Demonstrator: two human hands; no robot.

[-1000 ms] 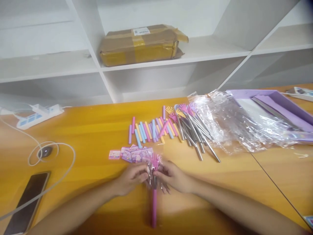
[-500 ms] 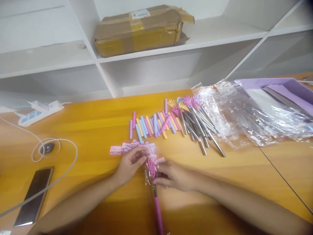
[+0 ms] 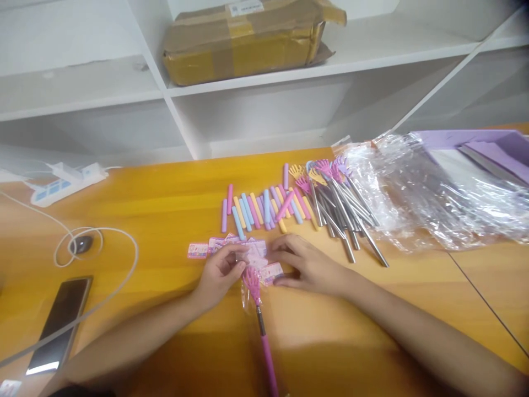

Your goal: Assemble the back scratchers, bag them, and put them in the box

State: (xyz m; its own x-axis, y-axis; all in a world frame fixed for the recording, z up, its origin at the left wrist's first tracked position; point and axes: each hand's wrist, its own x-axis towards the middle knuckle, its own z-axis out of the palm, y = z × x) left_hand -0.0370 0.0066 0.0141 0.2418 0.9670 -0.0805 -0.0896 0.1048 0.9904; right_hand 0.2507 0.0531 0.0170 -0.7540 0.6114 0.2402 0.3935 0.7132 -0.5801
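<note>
A pink hand-shaped back scratcher with a metal neck and pink handle lies in a clear plastic bag in front of me. My left hand pinches the bag's upper end, just above the scratcher's fingers. To the right, my right hand is open, thumb and fingers apart around the edge of the small printed cards. Whether its fingertips touch a card I cannot tell. More of these pink and purple cards lie partly overlapped behind my left hand.
Beyond the cards lie several pastel tubes. Metal-stemmed back scratchers are piled to their right, beside clear plastic bags and a purple box. A phone, a cable and a power strip are at left.
My right hand has moved away from the bagged scratcher, up and right to the cards, and its fingers have spread. The left hand keeps its pinch on the bag. The view has shifted slightly.
</note>
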